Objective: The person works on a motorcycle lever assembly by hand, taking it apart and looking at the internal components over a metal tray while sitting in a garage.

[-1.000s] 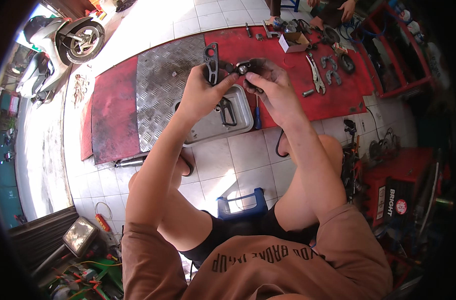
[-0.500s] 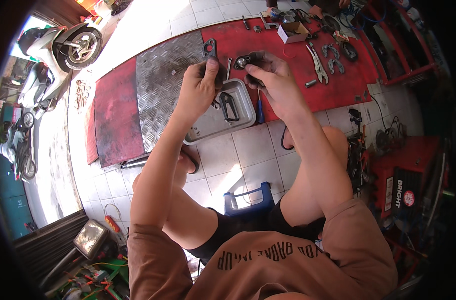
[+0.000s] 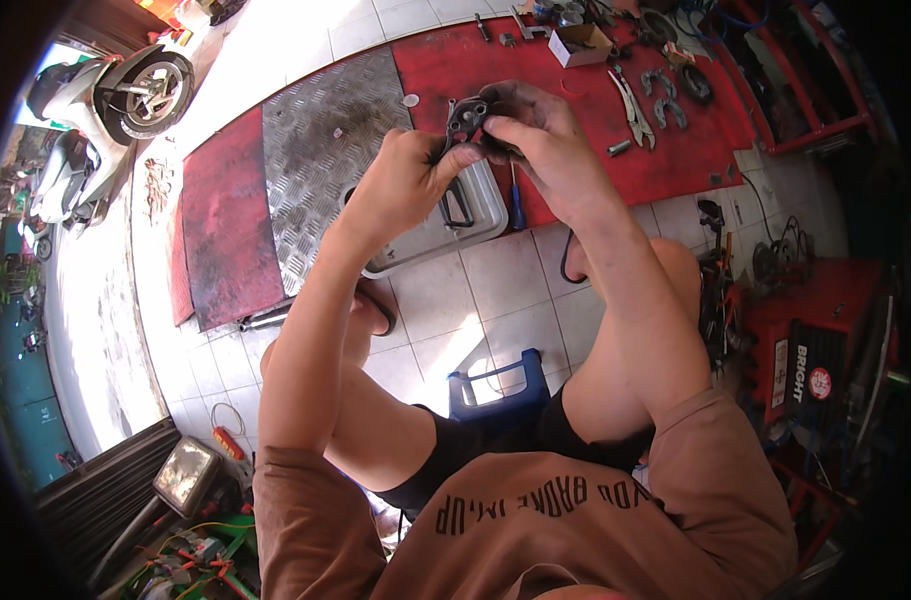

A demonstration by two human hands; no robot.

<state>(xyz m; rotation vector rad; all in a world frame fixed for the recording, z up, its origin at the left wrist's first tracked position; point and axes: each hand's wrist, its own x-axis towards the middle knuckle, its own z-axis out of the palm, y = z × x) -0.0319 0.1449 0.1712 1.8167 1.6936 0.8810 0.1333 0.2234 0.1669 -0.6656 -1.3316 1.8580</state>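
Observation:
My left hand (image 3: 404, 182) is closed on a dark metal bracket (image 3: 467, 117) with round holes, thumb along its lower side. My right hand (image 3: 544, 135), its fingers blackened, meets it from the right. It pinches a small dark part against the bracket; that part is mostly hidden by the fingers. Below the hands lies a grey metal tray (image 3: 494, 188), partly covered by my left hand and forearm. Inside it rests a black loop-shaped piece (image 3: 460, 208). A blue-handled screwdriver (image 3: 518, 208) lies just right of the tray.
Locking pliers (image 3: 631, 112), curved metal parts (image 3: 662, 98), a socket (image 3: 618, 148) and an open white box (image 3: 580, 46) lie on the red mat (image 3: 576, 120). Left of them is a tread-patterned metal plate (image 3: 316, 150). A blue stool (image 3: 498, 388) stands between my legs.
My hands have come together. The bracket in my left hand and the small part in my right, held apart before, now meet. The view has shifted slightly.

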